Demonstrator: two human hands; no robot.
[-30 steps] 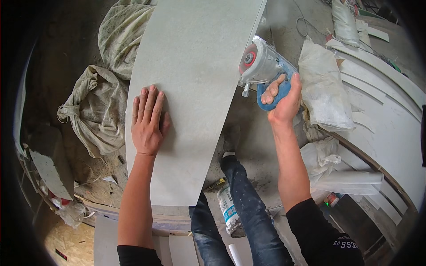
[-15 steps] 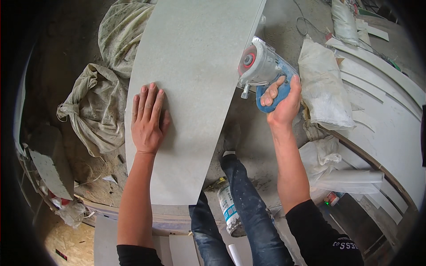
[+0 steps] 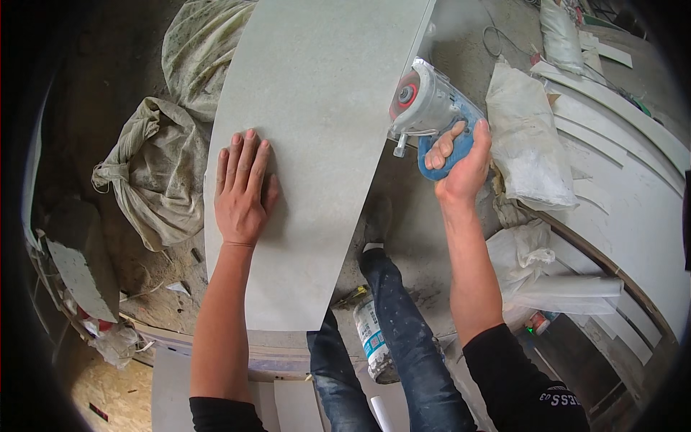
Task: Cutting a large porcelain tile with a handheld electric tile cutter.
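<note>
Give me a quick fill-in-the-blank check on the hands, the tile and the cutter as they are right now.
1. The left hand lies ____ on the grey tile, fingers spread.
2. The right hand grips the cutter by its ____ handle.
3. The cutter's red disc sits at the tile's ____ edge.
4. A ____ can stands by the person's legs.

Missing words: flat; blue; right; spray

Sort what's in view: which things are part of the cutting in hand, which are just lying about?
In use:
grey tile, pressed flat by left hand
handheld cutter, gripped by right hand, at the tile's right edge

Lying about:
tied sacks
white bag
can by the legs
white strips
</note>
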